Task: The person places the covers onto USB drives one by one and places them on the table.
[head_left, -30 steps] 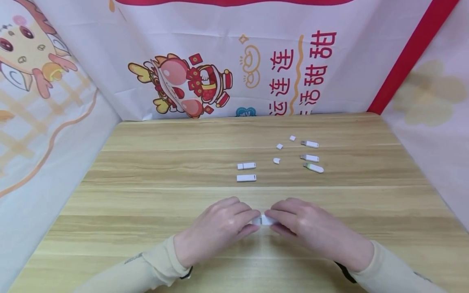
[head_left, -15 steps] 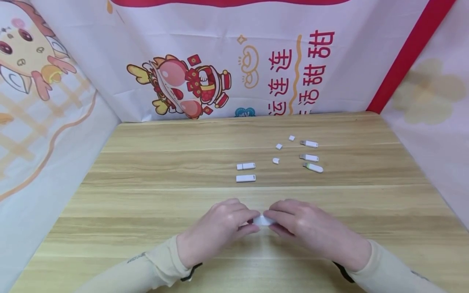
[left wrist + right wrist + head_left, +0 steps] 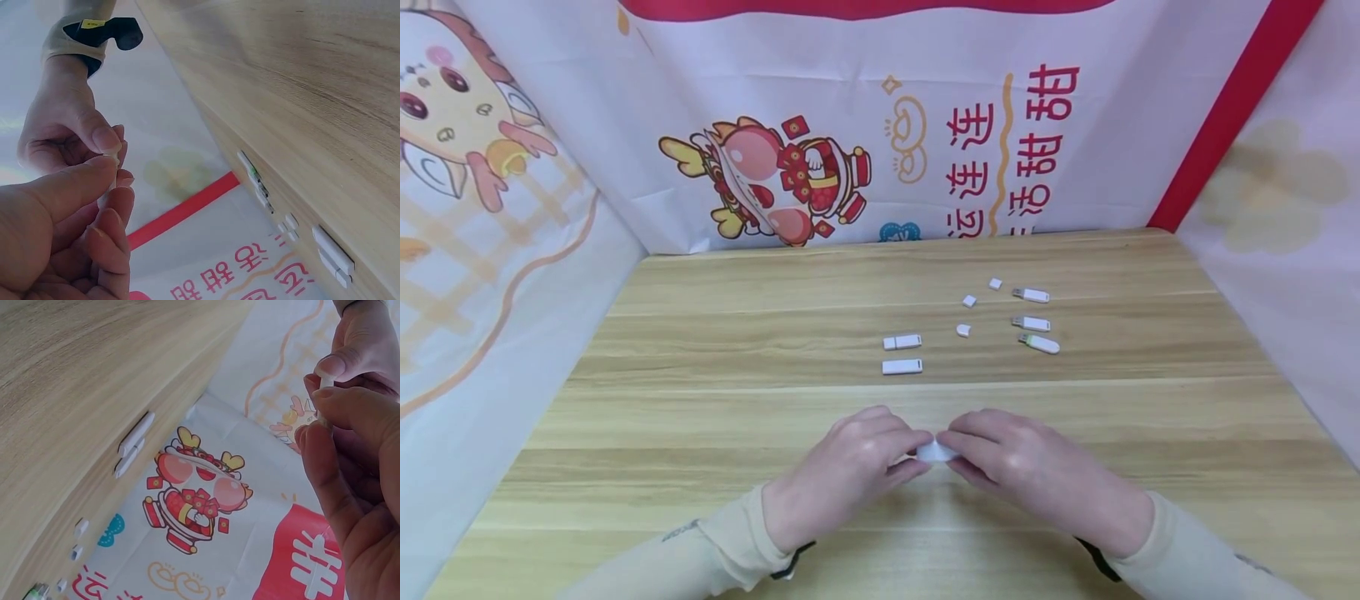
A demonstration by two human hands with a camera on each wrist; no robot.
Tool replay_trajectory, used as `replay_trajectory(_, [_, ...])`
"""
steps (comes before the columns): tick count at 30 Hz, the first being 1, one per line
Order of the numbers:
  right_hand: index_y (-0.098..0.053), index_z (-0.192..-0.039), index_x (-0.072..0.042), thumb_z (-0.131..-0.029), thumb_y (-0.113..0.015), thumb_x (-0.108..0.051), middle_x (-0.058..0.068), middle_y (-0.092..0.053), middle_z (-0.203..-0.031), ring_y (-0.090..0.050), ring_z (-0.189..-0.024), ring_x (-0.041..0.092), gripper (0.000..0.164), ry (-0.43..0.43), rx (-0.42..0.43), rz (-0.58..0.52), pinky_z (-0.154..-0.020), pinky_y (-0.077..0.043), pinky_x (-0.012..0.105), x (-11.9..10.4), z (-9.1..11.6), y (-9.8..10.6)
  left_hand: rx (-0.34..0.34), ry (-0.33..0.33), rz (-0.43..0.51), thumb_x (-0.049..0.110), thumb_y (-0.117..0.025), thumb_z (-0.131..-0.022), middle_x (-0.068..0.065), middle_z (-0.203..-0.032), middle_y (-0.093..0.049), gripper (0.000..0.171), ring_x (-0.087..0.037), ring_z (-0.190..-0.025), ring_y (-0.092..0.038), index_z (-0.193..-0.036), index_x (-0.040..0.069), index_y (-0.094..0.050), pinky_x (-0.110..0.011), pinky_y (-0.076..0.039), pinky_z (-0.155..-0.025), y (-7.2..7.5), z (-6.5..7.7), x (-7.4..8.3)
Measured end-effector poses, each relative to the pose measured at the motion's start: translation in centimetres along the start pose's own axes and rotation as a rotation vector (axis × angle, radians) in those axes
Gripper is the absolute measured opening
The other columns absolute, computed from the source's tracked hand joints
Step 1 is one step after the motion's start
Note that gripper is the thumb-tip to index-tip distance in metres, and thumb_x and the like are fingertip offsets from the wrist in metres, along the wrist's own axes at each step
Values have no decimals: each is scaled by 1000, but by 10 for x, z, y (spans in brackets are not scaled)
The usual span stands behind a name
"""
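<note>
Between both hands, above the table, is a small white USB stick (image 3: pixel 936 452), lying sideways in the head view. My left hand (image 3: pixel 853 454) pinches its left end between thumb and fingers. The right hand (image 3: pixel 1037 462) pinches the other end the same way, and the fingertips of the two hands almost meet. In the right wrist view a pale bit of the USB stick (image 3: pixel 325 382) shows between the thumbs; fingers hide most of it. Farther back lie two white USB sticks with caps on, one (image 3: pixel 902 342) behind the other (image 3: pixel 902 367).
At the back right, three uncapped USB sticks (image 3: pixel 1032 323) lie with metal plugs pointing left, the nearest (image 3: pixel 1040 343) with a green band. Three loose white caps (image 3: pixel 970 301) lie left of them. Printed cloth walls (image 3: pixel 850 58) border the wooden table (image 3: pixel 737 333).
A second ago a seam with a grey strip showed between the two white parts in the hands; now they look joined as one piece. The right hand has shifted slightly left.
</note>
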State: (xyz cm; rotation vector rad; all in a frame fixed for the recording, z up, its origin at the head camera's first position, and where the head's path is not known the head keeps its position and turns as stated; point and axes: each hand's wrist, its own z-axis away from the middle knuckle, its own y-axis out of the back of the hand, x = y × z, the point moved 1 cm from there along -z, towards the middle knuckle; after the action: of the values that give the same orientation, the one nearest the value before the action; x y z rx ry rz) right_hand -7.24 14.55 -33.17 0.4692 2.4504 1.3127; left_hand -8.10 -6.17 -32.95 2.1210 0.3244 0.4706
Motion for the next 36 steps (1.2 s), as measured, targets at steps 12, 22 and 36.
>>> replay_trajectory(12, [-67, -103, -4, -79, -71, -10, 2, -62, -95, -60, -87, 12, 25, -18, -20, 31, -74, -51, 23, -2, 0, -3, 3, -26, -32, 12, -74, -77, 3, -78, -65, 15, -6, -71, -55, -90, 5, -70, -16, -45, -65, -1, 1, -2])
replay_trajectory(22, [-68, -102, -3, -83, -67, -13, 3, -63, -95, -61, -85, 13, 21, 10, 32, 40, -73, -51, 22, 0, -1, -4, 27, -51, -55, 12, -73, -78, 3, -76, -65, 14, -7, -68, -56, -89, 4, -70, -15, -45, -63, 0, -1, -3])
replay_trajectory(36, [-70, -96, -2, -82, -69, -10, 5, -64, -92, -63, -82, 14, 17, 25, 89, 26, -71, -52, 23, 1, -8, -3, 64, -126, -140, 10, -74, -76, 4, -74, -64, 16, -6, -67, -55, -89, 3, -70, -12, -45, -64, 3, -2, -6])
